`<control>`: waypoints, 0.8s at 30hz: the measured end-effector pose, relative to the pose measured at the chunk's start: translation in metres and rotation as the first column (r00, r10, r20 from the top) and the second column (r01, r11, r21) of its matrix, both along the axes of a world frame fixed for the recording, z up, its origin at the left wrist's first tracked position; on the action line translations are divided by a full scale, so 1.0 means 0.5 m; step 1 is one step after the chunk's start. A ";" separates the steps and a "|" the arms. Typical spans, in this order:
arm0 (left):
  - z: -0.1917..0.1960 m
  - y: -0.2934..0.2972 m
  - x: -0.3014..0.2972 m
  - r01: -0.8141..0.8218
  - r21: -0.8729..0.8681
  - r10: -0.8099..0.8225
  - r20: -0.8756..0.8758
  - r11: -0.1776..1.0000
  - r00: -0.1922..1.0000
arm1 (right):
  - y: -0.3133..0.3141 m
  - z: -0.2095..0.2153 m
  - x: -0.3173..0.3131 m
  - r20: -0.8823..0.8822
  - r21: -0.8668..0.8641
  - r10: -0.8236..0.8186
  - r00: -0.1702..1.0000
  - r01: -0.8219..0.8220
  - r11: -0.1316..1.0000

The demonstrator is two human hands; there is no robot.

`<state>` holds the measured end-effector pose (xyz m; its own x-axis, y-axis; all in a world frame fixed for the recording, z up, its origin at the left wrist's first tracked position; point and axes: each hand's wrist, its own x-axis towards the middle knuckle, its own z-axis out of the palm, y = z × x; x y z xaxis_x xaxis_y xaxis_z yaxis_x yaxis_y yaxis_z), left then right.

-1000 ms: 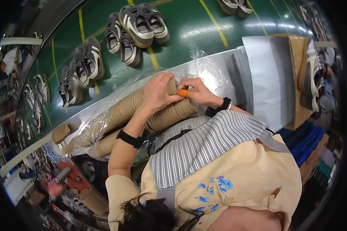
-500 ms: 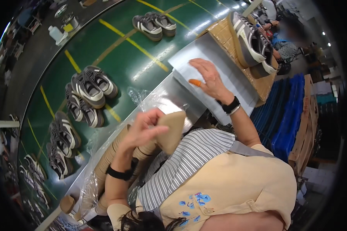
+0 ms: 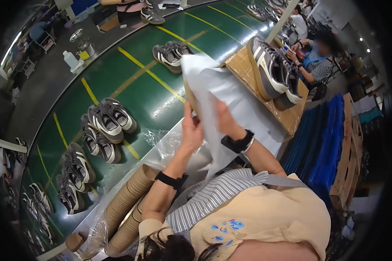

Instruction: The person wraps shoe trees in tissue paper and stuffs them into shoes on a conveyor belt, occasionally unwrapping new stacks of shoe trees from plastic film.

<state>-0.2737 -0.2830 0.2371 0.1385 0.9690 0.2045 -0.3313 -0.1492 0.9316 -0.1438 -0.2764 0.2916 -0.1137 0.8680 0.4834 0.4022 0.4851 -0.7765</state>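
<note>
My left hand [image 3: 192, 130] is closed round the lower end of a tan, curved cardboard shoe insert [image 3: 189, 95]; only a narrow strip of it shows beside the paper. A sheet of thin white paper [image 3: 201, 82] stands lifted against the insert, blurred by motion, one corner hanging toward my lap. My right hand [image 3: 225, 119] grips this sheet from the right, its fingers partly covered by it. More white sheets [image 3: 244, 98] lie beneath, next to a cardboard box. Left of my left forearm, nested stacks of tan inserts [image 3: 128, 198] rest in clear plastic.
Pairs of grey and white sneakers [image 3: 106, 122] stand on the green conveyor belt [image 3: 161, 102] with yellow lines. Another pair [image 3: 274, 74] sits on the taped cardboard box [image 3: 239, 69]. Blue stacked sheets [image 3: 322, 135] and a wooden pallet [image 3: 344, 152] are at right. A co-worker [image 3: 318, 65] sits beyond.
My left hand has carried the insert up and right to the paper. My right hand has moved down and left, lifting a sheet against the insert. The view has shifted slightly.
</note>
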 end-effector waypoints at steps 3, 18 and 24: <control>0.029 0.020 -0.034 0.179 0.265 -0.174 -0.044 0.948 0.984 | 0.057 0.123 -0.021 0.226 0.242 0.091 0.970 -0.147 0.959; 0.159 0.032 -0.170 0.246 -0.303 0.003 0.634 0.921 0.773 | -0.008 0.128 -0.179 -0.520 0.194 0.128 0.844 -0.029 0.980; 0.115 -0.017 -0.205 -0.133 -0.005 0.109 -0.549 0.991 0.829 | 0.019 0.149 -0.186 0.082 0.300 0.088 0.993 -0.109 0.948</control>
